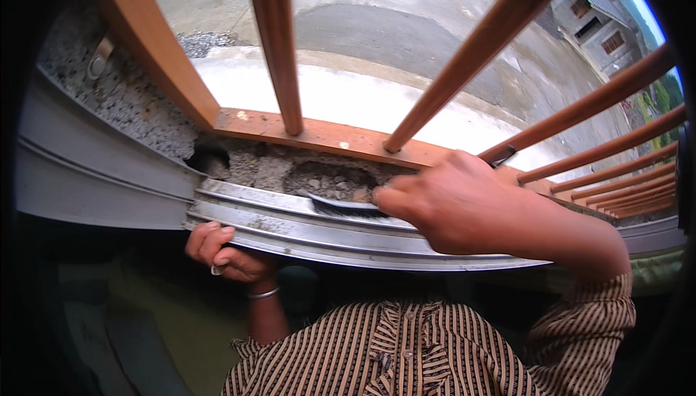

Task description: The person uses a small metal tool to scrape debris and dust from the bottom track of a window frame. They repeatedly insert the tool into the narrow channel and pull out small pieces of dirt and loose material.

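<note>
My right hand [462,205] is closed around a brush [348,205] with dark bristles. The bristles meet the outer rail of the metal sliding-window track [304,230]; a dark tip, apparently the handle's end, shows beyond my knuckles. At the track's left end, my left hand [231,254] curls its fingertips over the inner edge. A small pale thing shows by its fingers, too unclear to name. Dirt specks lie along the rails. Between track and wooden rail [321,137] runs a rough concrete gap [263,173], with loose rubble [331,183] in a hollow.
Round wooden bars [274,42] rise from the rail just beyond the track. A grey window jamb [103,162] and speckled masonry [130,113] bound the left side, with a dark hole [209,156] at the corner. Outside are concrete paving [370,31] and a building [592,20].
</note>
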Demonstrator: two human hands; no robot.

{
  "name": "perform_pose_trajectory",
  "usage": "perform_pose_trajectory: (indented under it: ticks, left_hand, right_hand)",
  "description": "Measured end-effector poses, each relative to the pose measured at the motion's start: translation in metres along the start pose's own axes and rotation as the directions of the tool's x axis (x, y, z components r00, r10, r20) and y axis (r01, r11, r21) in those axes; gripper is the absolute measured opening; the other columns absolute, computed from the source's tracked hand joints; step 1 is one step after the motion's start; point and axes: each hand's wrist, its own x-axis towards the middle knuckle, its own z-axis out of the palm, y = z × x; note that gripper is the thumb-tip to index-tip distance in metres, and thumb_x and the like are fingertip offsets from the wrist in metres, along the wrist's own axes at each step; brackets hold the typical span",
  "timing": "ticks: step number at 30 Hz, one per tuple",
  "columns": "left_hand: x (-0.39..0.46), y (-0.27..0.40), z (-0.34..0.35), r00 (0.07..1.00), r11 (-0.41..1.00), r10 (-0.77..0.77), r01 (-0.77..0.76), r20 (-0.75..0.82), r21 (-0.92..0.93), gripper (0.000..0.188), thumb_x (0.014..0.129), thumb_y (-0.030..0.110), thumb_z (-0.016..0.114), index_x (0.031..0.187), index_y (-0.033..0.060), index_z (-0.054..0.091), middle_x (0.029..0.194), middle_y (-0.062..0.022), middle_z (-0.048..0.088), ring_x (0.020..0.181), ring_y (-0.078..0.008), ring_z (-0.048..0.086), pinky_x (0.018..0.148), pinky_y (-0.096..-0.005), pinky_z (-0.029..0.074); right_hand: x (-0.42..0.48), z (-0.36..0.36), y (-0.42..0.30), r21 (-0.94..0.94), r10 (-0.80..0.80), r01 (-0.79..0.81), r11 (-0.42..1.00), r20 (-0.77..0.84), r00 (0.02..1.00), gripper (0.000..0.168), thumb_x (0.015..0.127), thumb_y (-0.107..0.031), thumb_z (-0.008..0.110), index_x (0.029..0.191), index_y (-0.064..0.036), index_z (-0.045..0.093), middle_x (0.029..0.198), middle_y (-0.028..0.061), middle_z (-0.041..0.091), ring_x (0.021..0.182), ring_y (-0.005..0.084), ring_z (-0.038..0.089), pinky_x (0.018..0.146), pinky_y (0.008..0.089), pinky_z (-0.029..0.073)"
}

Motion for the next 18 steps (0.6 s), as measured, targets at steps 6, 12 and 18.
perform_pose_trajectory:
  ticks: [6, 12, 18]
  left_hand:
    - [-0.003, 0.001, 0.004, 0.999, 1.000, 0.007, -0.007, -0.044, 0.010, 0.034, 0.103, 0.031, 0.029, 0.085, 0.0090, 0.048, 0.094, -0.0089, 0.046, 0.091, -0.0209, 0.046, 0.085, -0.0352, 0.040]
    - [-0.007, 0.003, 0.010, 0.999, 1.000, 0.020, -0.020, -0.026, 0.023, 0.035, 0.103, 0.033, 0.028, 0.085, 0.0099, 0.047, 0.094, -0.0081, 0.046, 0.091, -0.0209, 0.046, 0.086, -0.0365, 0.039]
    - [-0.012, 0.006, 0.005, 1.000, 0.999, 0.002, -0.002, -0.003, 0.050, 0.039, 0.103, 0.037, 0.027, 0.085, 0.0086, 0.047, 0.094, -0.0089, 0.048, 0.093, -0.0229, 0.047, 0.087, -0.0389, 0.039]
  right_hand:
    - [-0.003, 0.004, -0.003, 0.050, -0.119, 0.116, 0.992, 0.073, 0.990, 0.010, 0.083, -0.006, 0.055, 0.091, -0.002, 0.059, 0.069, 0.0097, 0.064, 0.059, 0.0222, 0.066, 0.050, 0.0367, 0.047]
    - [0.060, -0.004, -0.027, -0.043, -0.248, 0.245, 0.969, -0.076, 0.966, 0.009, 0.078, -0.008, 0.059, 0.085, -0.003, 0.058, 0.063, 0.0105, 0.061, 0.057, 0.0228, 0.064, 0.046, 0.0346, 0.046]
    - [0.089, 0.011, -0.054, -0.275, -0.174, 0.064, 0.959, -0.394, 0.903, 0.010, 0.074, -0.014, 0.059, 0.069, -0.005, 0.058, 0.059, 0.0064, 0.061, 0.054, 0.0190, 0.064, 0.043, 0.0318, 0.043]
